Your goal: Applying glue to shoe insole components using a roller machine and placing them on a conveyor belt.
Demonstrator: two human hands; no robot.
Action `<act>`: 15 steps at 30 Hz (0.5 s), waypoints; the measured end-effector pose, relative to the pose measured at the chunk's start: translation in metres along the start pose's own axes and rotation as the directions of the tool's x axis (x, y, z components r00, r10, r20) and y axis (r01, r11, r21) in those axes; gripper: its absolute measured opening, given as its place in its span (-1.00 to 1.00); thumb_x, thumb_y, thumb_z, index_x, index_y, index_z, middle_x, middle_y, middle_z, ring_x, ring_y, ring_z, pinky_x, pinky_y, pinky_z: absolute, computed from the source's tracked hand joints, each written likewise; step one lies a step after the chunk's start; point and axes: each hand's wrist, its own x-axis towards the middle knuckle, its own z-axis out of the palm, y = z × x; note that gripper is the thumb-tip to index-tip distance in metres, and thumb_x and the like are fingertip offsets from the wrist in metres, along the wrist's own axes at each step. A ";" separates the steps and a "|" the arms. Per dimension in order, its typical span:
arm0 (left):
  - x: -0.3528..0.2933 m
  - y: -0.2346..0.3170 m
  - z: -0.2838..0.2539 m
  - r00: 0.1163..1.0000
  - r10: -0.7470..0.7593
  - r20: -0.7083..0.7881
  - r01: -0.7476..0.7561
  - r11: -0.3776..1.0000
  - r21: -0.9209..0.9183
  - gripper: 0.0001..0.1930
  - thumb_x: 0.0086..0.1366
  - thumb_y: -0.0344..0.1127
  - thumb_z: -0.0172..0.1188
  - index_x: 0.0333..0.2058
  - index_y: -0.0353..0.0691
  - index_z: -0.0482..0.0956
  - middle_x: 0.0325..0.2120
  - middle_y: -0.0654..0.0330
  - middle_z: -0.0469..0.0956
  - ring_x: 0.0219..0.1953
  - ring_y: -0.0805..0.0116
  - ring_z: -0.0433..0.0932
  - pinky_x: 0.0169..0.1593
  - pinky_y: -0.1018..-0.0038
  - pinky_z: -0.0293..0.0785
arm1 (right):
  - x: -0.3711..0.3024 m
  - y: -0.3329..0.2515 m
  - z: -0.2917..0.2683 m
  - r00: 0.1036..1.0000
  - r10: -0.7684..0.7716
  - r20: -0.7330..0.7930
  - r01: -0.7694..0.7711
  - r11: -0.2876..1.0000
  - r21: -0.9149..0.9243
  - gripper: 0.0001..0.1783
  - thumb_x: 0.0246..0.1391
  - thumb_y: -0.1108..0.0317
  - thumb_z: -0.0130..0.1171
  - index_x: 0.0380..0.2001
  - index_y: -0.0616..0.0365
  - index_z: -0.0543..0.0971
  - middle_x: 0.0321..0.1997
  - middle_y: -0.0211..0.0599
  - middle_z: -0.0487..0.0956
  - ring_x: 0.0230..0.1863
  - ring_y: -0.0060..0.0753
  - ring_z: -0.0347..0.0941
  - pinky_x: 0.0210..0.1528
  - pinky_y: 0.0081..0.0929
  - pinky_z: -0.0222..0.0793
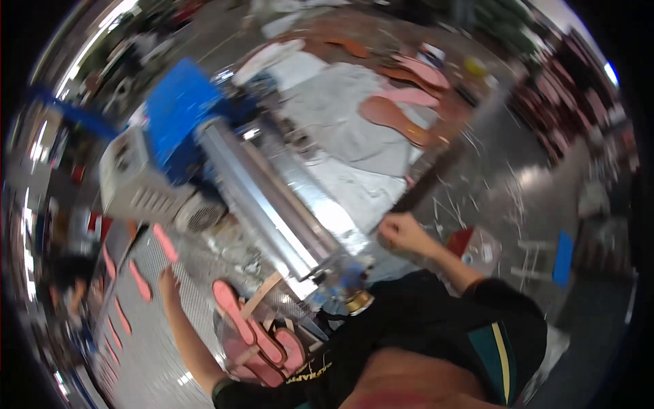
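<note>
Several slim pink sole-shaped pieces (pixel 140 281) lie spaced out on the grey mesh conveyor belt (pixel 151 337) at the left of the frame. They look thin and light, probably bendy, and may be tacky if coated, so I would pinch one by its edges near the narrow waist and leave the face alone. My left hand (pixel 169 281) is at the near end of the uppermost pink piece (pixel 165 243); blur hides whether its fingers touch or grip it, or how wide they are. Right of that forearm, at lower centre-left, pink soles with brown edges (pixel 255 337) are heaped loosely; these seem a bit stiffer, easiest to lift by the rim. Mid-frame runs a long shiny metal roller (pixel 262 198), which looks heavy and smooth. My right hand (pixel 403 233), just right of centre beyond the roller's near end, is loosely curled; I cannot tell whether it holds anything.
</note>
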 end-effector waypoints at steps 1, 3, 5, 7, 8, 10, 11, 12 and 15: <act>-0.021 0.017 0.011 0.989 0.107 0.106 -0.105 0.994 -0.023 -0.72 0.30 -0.14 0.09 -0.08 -0.10 0.48 -0.29 0.34 0.50 -0.37 0.54 0.38 -0.24 0.48 0.37 | 0.014 0.009 -0.026 0.961 -0.243 -0.128 0.196 0.934 -0.298 -0.74 0.13 0.31 0.10 -0.54 0.28 0.45 -0.72 -0.25 0.40 -0.67 -0.56 0.30 -0.57 -0.45 0.26; -0.083 0.062 0.047 0.971 0.211 0.116 -0.218 0.974 0.058 -0.77 0.32 -0.16 0.10 -0.14 -0.12 0.52 -0.35 0.37 0.53 -0.36 0.58 0.43 -0.25 0.58 0.36 | 0.041 -0.027 -0.081 0.858 -0.323 -0.399 0.170 0.912 -0.372 -0.73 0.12 0.29 0.12 -0.52 0.28 0.45 -0.68 -0.14 0.41 -0.66 -0.37 0.32 -0.53 -0.38 0.28; -0.121 0.088 0.048 0.944 0.273 0.187 -0.291 0.954 0.074 -0.78 0.33 -0.17 0.10 -0.16 -0.15 0.53 -0.33 0.36 0.54 -0.33 0.59 0.46 -0.26 0.60 0.37 | 0.085 -0.027 -0.131 0.788 -0.384 -0.482 0.134 0.870 -0.475 -0.78 0.05 0.26 0.17 -0.36 0.22 0.50 -0.51 -0.13 0.51 -0.47 -0.22 0.47 -0.39 -0.30 0.37; -0.151 0.097 0.047 0.898 0.352 0.263 -0.369 0.929 0.017 -0.80 0.35 -0.23 0.10 -0.19 -0.22 0.55 -0.30 0.33 0.57 -0.28 0.59 0.51 -0.29 0.63 0.42 | 0.113 -0.021 -0.161 0.752 -0.458 -0.474 0.116 0.801 -0.588 -0.71 0.00 0.22 0.21 -0.29 0.20 0.51 -0.41 -0.11 0.55 -0.35 -0.16 0.53 -0.32 -0.26 0.42; -0.167 0.105 0.054 0.897 0.355 0.262 -0.372 0.928 0.014 -0.80 0.35 -0.23 0.10 -0.19 -0.22 0.55 -0.30 0.33 0.57 -0.28 0.59 0.51 -0.29 0.63 0.42 | 0.128 -0.005 -0.173 0.827 -0.343 -0.445 -0.117 0.671 -0.733 -0.62 -0.06 0.17 0.24 -0.24 0.20 0.50 -0.29 -0.06 0.54 -0.21 -0.06 0.50 -0.22 -0.19 0.43; -0.204 0.119 0.060 0.837 0.412 0.361 -0.452 0.891 0.030 -0.80 0.33 -0.27 0.11 -0.20 -0.28 0.55 -0.29 0.27 0.57 -0.22 0.49 0.52 -0.21 0.57 0.39 | 0.142 0.010 -0.180 0.876 -0.220 -0.430 -0.294 0.464 -0.836 -0.53 -0.12 0.12 0.28 -0.18 0.19 0.50 -0.17 0.00 0.53 -0.08 0.05 0.47 -0.13 -0.13 0.44; -0.216 0.119 0.062 0.832 0.435 0.345 -0.472 0.881 0.025 -0.82 0.33 -0.30 0.11 -0.23 -0.29 0.55 -0.34 0.26 0.57 -0.27 0.50 0.53 -0.23 0.58 0.40 | 0.145 0.013 -0.179 0.897 -0.153 -0.414 -0.292 0.497 -0.817 -0.47 -0.15 0.08 0.29 -0.15 0.21 0.50 -0.14 0.02 0.52 -0.04 0.12 0.44 -0.08 -0.09 0.43; -0.223 0.118 0.061 0.836 0.437 0.331 -0.469 0.883 0.022 -0.82 0.33 -0.30 0.11 -0.23 -0.29 0.55 -0.34 0.26 0.57 -0.27 0.50 0.53 -0.23 0.58 0.40 | 0.148 0.015 -0.180 0.914 -0.086 -0.397 -0.296 0.527 -0.796 -0.40 -0.18 0.04 0.30 -0.12 0.23 0.50 -0.10 0.05 0.50 0.00 0.19 0.40 -0.02 -0.04 0.41; -0.249 0.123 0.066 0.777 0.458 0.433 -0.535 0.842 0.071 -0.86 0.33 -0.38 0.08 -0.23 -0.32 0.54 -0.35 0.27 0.56 -0.29 0.51 0.51 -0.23 0.59 0.39 | 0.155 0.038 -0.185 0.840 -0.294 -0.455 -0.204 0.606 -0.769 -0.44 -0.17 0.06 0.28 -0.16 0.27 0.54 -0.12 0.07 0.49 -0.04 0.17 0.42 -0.02 -0.08 0.40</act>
